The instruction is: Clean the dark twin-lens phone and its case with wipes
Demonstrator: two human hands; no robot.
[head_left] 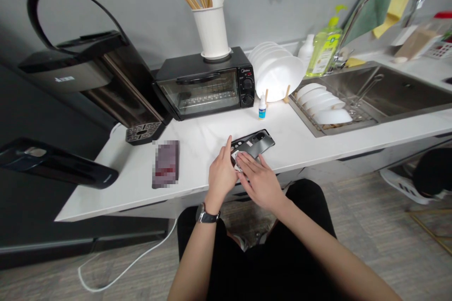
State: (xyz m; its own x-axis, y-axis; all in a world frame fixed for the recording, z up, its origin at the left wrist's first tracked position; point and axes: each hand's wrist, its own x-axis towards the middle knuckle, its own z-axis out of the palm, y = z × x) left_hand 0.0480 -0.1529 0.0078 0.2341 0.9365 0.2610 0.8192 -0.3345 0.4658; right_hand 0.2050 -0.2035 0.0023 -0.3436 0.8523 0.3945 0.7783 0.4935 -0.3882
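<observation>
**Dark glossy phone, back up, under two hands at the table's front edge**

Glossy and dark grey, the flat rectangular phone (254, 142) lies back-up on the white marble-look table (310, 141), near the front edge, its camera block toward the far end. Both hands sit on its near end. The left hand (221, 174), with a dark wristwatch (205, 216) on the wrist, rests against the phone's left side, thumb raised, as if to steady it. The right hand (259, 181) lies flat, fingers stretched loosely over a small white piece (237, 158), perhaps a cloth or a sticker, pressed to the phone's back. Neither hand is closed in a grip; they press down rather than lift, which would suit rubbing or smoothing on a firm surface.

Just beyond, between the phone and the black toaster oven (206, 86), stands a small white dropper bottle with a blue label (262, 108), close enough to reach. To the left lies a second dark flat rectangle (165, 163), blurred out so its face cannot be read. A white utensil holder with wooden chopsticks (212, 28) stands on the oven. White plates (278, 72) are racked beside the steel sink (388, 91).

The white piece is mostly hidden by the right fingers, so I cannot tell what it is. The phone's near end is covered too, and the bottle's label is too small to read.
</observation>
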